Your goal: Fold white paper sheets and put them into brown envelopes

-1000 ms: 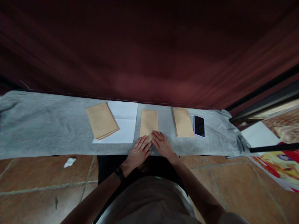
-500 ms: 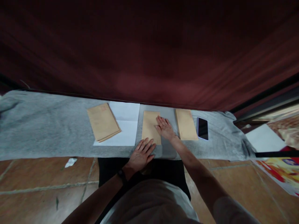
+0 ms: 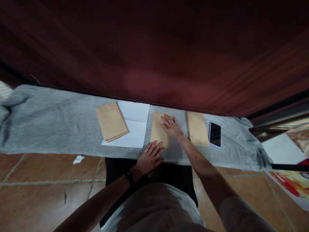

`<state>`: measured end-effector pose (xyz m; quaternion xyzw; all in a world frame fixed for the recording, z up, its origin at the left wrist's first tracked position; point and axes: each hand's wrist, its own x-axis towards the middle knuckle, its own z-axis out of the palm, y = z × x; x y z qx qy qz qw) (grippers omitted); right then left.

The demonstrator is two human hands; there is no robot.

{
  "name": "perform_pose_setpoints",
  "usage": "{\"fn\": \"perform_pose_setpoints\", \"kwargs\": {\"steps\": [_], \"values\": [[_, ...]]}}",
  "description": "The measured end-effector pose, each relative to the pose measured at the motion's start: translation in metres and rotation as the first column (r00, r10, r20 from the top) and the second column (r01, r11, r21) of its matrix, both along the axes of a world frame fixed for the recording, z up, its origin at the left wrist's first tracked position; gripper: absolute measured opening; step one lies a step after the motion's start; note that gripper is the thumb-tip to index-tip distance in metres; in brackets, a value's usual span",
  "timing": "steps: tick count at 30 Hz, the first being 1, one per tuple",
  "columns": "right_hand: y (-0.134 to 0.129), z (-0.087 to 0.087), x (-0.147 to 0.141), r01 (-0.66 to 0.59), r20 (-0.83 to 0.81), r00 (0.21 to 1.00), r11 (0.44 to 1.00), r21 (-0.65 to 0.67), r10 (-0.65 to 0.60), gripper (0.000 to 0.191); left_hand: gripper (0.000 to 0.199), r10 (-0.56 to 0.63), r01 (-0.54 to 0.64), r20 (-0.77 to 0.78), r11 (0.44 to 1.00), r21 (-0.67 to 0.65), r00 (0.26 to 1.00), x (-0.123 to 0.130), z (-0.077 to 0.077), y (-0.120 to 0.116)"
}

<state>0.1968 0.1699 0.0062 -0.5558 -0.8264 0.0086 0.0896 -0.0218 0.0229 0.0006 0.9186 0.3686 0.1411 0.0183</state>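
Observation:
A single brown envelope (image 3: pixel 158 130) lies on the grey cloth in front of me. My left hand (image 3: pixel 149 158) rests with spread fingers at its near end, the fingertips on the paper. My right hand (image 3: pixel 172 126) lies flat over its far right part, fingers extended, and covers that corner. To the left, a small stack of brown envelopes (image 3: pixel 111 121) sits tilted on a creased white sheet of paper (image 3: pixel 136 129). On the right is another stack of brown envelopes (image 3: pixel 198 129).
A phone (image 3: pixel 215 134) lies beside the right stack. Grey cloth (image 3: pixel 55 122) covers the narrow surface, with a dark red curtain-like sheet (image 3: pixel 154 58) behind it. A white scrap (image 3: pixel 78 159) is on the tiled floor (image 3: pixel 43 199). A colourful printed package (image 3: pixel 294 183) stands at lower right.
The camera view has turned slightly, so everything sits a little further right. My right hand has slid slightly toward the envelope's far end; my left hand stays at the near end.

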Motion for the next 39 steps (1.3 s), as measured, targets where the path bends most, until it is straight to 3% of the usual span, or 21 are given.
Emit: {"fn": "perform_pose_setpoints", "kwargs": {"steps": [4,10,15,18,24,32,39], "values": [[-0.020,-0.002,-0.013,-0.017,0.001,1.000,0.999,-0.037,0.017,0.059,0.056,-0.013,0.013,-0.031,1.000,0.002,0.999,0.000,-0.001,-0.001],[-0.100,-0.007,-0.016,-0.189,-0.042,0.982,0.979,-0.076,0.186,0.056,0.059,-0.018,0.019,-0.092,1.000,0.014,0.996,-0.001,-0.008,-0.002],[-0.165,-0.011,-0.006,-0.133,-0.065,0.989,0.991,-0.023,0.132,0.061,0.059,-0.012,0.016,-0.131,0.999,0.030,0.991,-0.001,-0.004,-0.005],[-0.188,-0.014,-0.004,-0.095,-0.054,0.994,0.996,0.004,0.095,0.061,0.064,-0.013,0.016,-0.127,1.000,0.024,0.992,0.001,0.001,-0.006],[-0.195,-0.012,-0.006,-0.062,-0.073,0.995,0.998,0.013,0.063,0.058,0.063,-0.018,0.018,-0.111,1.000,-0.001,0.994,0.002,0.005,-0.009],[-0.195,-0.007,-0.009,-0.015,-0.110,0.994,0.999,0.032,0.019,0.055,0.060,0.045,-0.045,-0.027,0.999,0.001,0.999,-0.006,0.001,-0.015],[-0.199,-0.008,-0.013,0.060,-0.146,0.988,0.996,0.062,-0.050,0.052,0.050,0.146,-0.145,0.037,0.989,-0.028,0.989,0.013,0.009,-0.012]]}}
